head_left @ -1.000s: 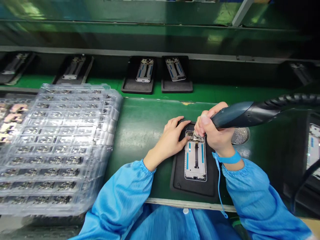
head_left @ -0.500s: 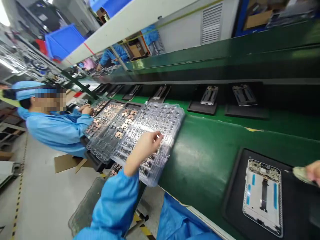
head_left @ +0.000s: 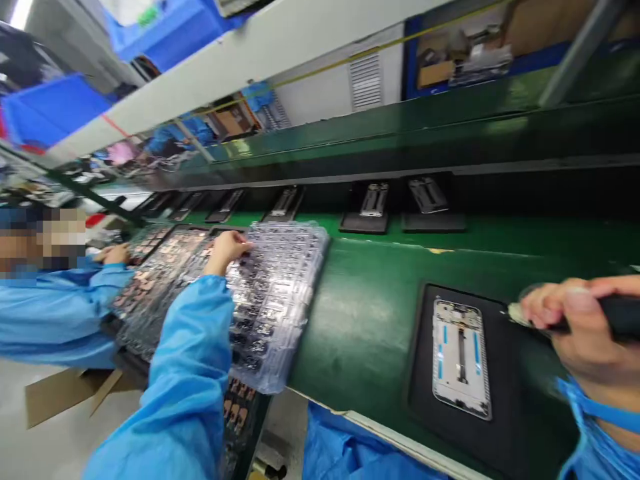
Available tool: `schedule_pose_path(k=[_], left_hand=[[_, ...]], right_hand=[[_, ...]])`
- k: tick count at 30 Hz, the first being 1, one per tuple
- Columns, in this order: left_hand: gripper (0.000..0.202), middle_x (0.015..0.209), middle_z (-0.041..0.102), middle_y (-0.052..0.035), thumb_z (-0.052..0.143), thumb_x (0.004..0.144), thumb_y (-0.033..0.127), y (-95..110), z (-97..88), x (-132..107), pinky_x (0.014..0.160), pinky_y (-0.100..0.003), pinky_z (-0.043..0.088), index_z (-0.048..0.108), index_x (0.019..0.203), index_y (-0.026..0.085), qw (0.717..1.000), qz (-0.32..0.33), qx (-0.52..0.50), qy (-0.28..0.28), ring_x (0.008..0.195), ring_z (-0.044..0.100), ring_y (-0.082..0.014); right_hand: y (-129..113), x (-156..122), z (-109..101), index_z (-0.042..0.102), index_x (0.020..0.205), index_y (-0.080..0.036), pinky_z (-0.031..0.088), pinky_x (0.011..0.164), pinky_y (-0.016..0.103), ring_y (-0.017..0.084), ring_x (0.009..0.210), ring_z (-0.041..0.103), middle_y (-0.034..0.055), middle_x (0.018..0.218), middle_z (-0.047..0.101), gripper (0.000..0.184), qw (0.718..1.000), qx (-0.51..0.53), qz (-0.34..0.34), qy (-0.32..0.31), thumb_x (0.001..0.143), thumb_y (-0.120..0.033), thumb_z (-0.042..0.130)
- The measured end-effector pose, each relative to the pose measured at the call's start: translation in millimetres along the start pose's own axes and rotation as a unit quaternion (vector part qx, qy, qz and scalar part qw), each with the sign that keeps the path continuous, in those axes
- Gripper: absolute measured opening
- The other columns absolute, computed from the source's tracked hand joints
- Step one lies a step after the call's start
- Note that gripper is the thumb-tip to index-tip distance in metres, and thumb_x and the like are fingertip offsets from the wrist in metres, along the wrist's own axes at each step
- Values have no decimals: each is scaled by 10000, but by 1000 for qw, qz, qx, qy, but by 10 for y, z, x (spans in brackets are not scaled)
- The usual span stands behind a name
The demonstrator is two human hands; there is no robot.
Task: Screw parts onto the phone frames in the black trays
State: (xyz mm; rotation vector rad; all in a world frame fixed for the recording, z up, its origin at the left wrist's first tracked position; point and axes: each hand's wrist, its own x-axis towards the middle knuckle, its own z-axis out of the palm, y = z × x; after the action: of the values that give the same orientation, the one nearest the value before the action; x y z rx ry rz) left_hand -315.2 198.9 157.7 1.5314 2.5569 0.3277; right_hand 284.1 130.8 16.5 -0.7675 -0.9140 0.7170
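- Phone frame (head_left: 453, 373): lay face-up on black tray (head_left: 423, 377) on green bench (head_left: 360, 333); used as landmark.
- Right hand (head_left: 583, 327), right of phone frame: fingers closed around dark-handled tool (head_left: 623, 319), pale tip apart from frame.
- Clear tray stack (head_left: 270, 381), left of phone frame: small parts in its compartments.
- Left hand (head_left: 227, 253), farther left of phone frame, at stack's far-left corner: fingers narrow; could not tell whether they held a part.
- Two more frames (head_left: 374, 200), beyond phone frame, rested on black trays.

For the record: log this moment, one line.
left grip: at clear tray; right grip: holds dark tool; phone frame: on black mat
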Motion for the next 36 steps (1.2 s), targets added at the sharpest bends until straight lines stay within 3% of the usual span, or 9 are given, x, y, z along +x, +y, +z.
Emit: schedule_pose_path(k=[4, 7, 10, 13, 16, 19, 27, 33, 36], left_hand=[[296, 980, 845, -55, 814, 1117, 438, 164, -54, -216, 1176, -485, 687, 814, 1114, 142, 998, 3, -34, 59, 1132, 857, -307], [423, 1062, 927, -23, 879, 1029, 625, 463, 127, -785, 1141, -476, 731, 887, 1174, 227, 983, 89, -148, 56, 1181, 918, -348], [376, 1077, 965, -31, 845, 1084, 629, 930, 520, -1628, 999, -438, 768, 892, 1135, 260, 954, 197, -208, -92, 1059, 949, -319], [274, 1071, 960, -34, 673, 1258, 455, 1423, 1022, -2412, 824, -355, 704, 856, 1214, 257, 878, 289, -243, -295, 931, 922, -252], [122, 1175, 934, -68, 773, 1208, 259, 1755, 1459, -2877, 1078, -461, 710, 880, 1151, 245, 833, 383, -212, -340, 1195, 868, -300], [72, 1376, 880, -130, 879, 1142, 202, 1856, 1721, -3024, 1165, -607, 682, 932, 1108, 237, 832, 421, -155, -326, 1415, 739, -393], [112, 1453, 793, -143, 961, 1121, 240, 1752, 1857, -2917, 1183, -650, 668, 1031, 1106, 326, 820, 463, -148, -303, 1443, 635, -405], [520, 1486, 824, -125, 1029, 1041, 208, 1690, 1922, -2970, 1209, -658, 686, 951, 1522, 389, 841, 431, -173, -276, 1435, 681, -402], [510, 1524, 836, -117, 1064, 1021, 256, 1583, 2012, -3006, 1290, -756, 630, 956, 1495, 409, 855, 424, -176, -242, 1604, 647, -474]], right_hand=[[-193, 109, 133, 696, 937, -307, 557, 416, 369, 196, 359, 508, -78, 567, 617, 460, 995, -19, -92, -41, 908, -469, 1126], [-217, 143, 123, 689, 1012, -299, 554, 425, 331, 176, 366, 512, -91, 591, 622, 436, 993, 0, -109, -43, 962, -426, 1103], [-211, 136, 125, 672, 1051, -292, 547, 440, 291, 150, 386, 520, -102, 627, 626, 435, 993, 9, -109, -51, 1014, -420, 1087], [-199, 108, 150, 654, 1072, -294, 557, 461, 274, 137, 418, 547, -105, 670, 629, 421, 994, -2, -95, -46, 1070, -422, 1055], [-194, 80, 176, 652, 1085, -304, 583, 475, 287, 145, 437, 576, -105, 683, 622, 410, 996, -19, -79, -48, 1106, -456, 1032], [-195, 66, 197, 659, 1082, -309, 594, 472, 303, 150, 445, 596, -103, 701, 612, 428, 997, -31, -68, -36, 1103, -500, 1041], [-199, 78, 206, 648, 1070, -312, 574, 439, 323, 150, 441, 572, -113, 708, 598, 442, 995, -54, -72, -33, 1116, -552, 1016], [-205, 84, 227, 671, 1057, -336, 543, 407, 356, 163, 430, 538, -99, 692, 591, 408, 995, -51, -78, -29, 1104, -534, 1025], [-241, 105, 233, 672, 1047, -332, 527, 403, 359, 164, 425, 531, -92, 686, 582, 430, 995, -47, -85, -22, 1095, -546, 1042]])
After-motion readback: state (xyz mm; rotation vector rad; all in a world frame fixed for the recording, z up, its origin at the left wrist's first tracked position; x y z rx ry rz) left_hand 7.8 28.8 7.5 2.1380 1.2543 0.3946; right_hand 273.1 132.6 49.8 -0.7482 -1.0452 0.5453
